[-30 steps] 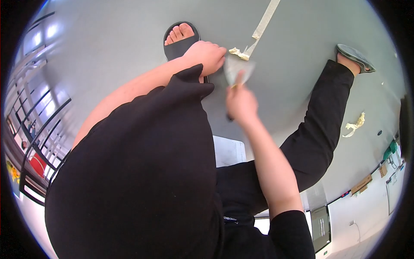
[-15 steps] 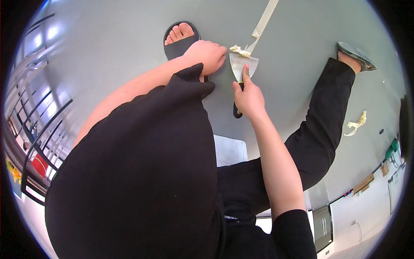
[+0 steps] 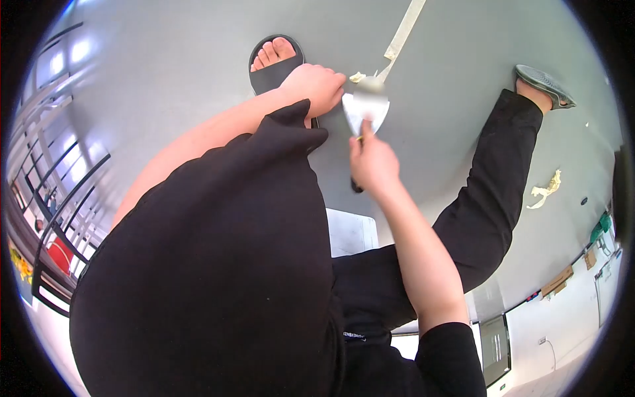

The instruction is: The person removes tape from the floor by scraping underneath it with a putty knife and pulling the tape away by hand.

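My right hand (image 3: 376, 164) is closed round the dark handle of a scraper (image 3: 366, 114), one finger stretched toward the blade. The blade shines brightly, and its front edge is blurred just below a crumpled bit of tape (image 3: 358, 77). A pale strip of tape (image 3: 405, 32) runs along the grey floor (image 3: 456, 59) from the top down to that bit. To the left of the blade, my left hand (image 3: 314, 88) hangs over the black-clad knee with its fingers curled together; nothing shows in it.
My sandalled feet (image 3: 278, 61) (image 3: 546, 88) stand wide apart on the floor. Another crumpled tape piece (image 3: 546, 190) lies at the right, near a small dark round object (image 3: 584, 201). A white surface (image 3: 352, 231) shows below me. Black metal rails (image 3: 66, 212) and a red chair (image 3: 59, 255) are at the left.
The scraper has drawn back slightly from the crumpled tape and its blade has tilted, now reflecting light. My right hand has shifted a little left and down. My left hand stays nearly still.
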A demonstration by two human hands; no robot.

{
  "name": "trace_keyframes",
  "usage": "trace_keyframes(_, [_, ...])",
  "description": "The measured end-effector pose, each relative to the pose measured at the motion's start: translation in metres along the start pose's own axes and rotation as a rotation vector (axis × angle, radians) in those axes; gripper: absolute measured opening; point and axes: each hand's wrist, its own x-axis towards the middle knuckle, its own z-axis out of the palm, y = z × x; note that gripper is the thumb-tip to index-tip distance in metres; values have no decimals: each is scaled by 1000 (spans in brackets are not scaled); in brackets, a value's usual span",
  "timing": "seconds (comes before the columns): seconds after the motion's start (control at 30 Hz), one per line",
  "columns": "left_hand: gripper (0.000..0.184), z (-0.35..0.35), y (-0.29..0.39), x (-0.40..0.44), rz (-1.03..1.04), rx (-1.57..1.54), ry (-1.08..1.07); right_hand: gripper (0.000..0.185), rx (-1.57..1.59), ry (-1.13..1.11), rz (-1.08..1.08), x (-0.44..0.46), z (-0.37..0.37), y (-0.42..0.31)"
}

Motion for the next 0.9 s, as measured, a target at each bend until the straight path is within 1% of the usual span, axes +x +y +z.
trace_keyframes(0.07, [22, 0, -1, 0, -10, 1, -20, 66, -36, -154, 18, -13, 10, -15])
trace_keyframes(0.13, [22, 1, -2, -1, 4, -9, -7, 67, -26, -179, 28, -6, 8, -16])
trace_keyframes(0.2, [22, 1, -3, -2, 5, -6, 3, 66, 122, 111, 44, 17, -10, 1])
trace_keyframes(0.23, [21, 2, -3, -2, 11, -5, 14, 65, 175, 63, 53, 21, -18, 9])
trace_keyframes(0.33, [21, 3, -3, -1, 25, 8, 27, 64, 201, 96, 35, 12, -19, 7])
trace_keyframes(0.37, [21, 3, -3, 0, 25, 6, 31, 65, 163, 85, 35, 10, -10, 6])
trace_keyframes(0.4, [21, 3, -2, 0, 12, 2, 9, 66, 81, 37, -16, 3, -4, 1])
trace_keyframes(0.47, [21, 2, -2, -1, -9, -2, -16, 66, -27, -196, -13, -11, 9, -20])
trace_keyframes(0.53, [22, 0, -2, -2, 0, -16, -3, 65, -10, -172, 0, 3, 5, -14])
trace_keyframes(0.6, [22, 1, -2, -3, 3, -6, 11, 64, 269, 65, 40, 22, -16, 0])
trace_keyframes(0.63, [22, 1, -1, -2, 12, 3, 29, 63, 384, 47, 36, 23, -20, 5])
trace_keyframes(0.67, [22, 1, -1, -1, 20, 3, 30, 63, 386, 54, 41, 21, -21, 6])
trace_keyframes(0.73, [22, 2, -1, 0, 6, 6, -6, 64, 274, 67, 16, 14, -21, 4])
trace_keyframes(0.8, [22, -1, 1, 1, -3, 18, -23, 65, 139, -7, 22, 4, -5, -3])
trace_keyframes(0.83, [22, -2, 1, 0, -14, 29, -46, 67, 47, -79, -22, -4, 3, -8])
trace_keyframes(0.87, [22, 0, 0, -1, -19, 29, -48, 67, 71, -140, -32, -8, 12, -11])
trace_keyframes(0.9, [22, 1, -1, -1, -10, 22, -31, 66, 93, -127, -56, -6, 14, -10])
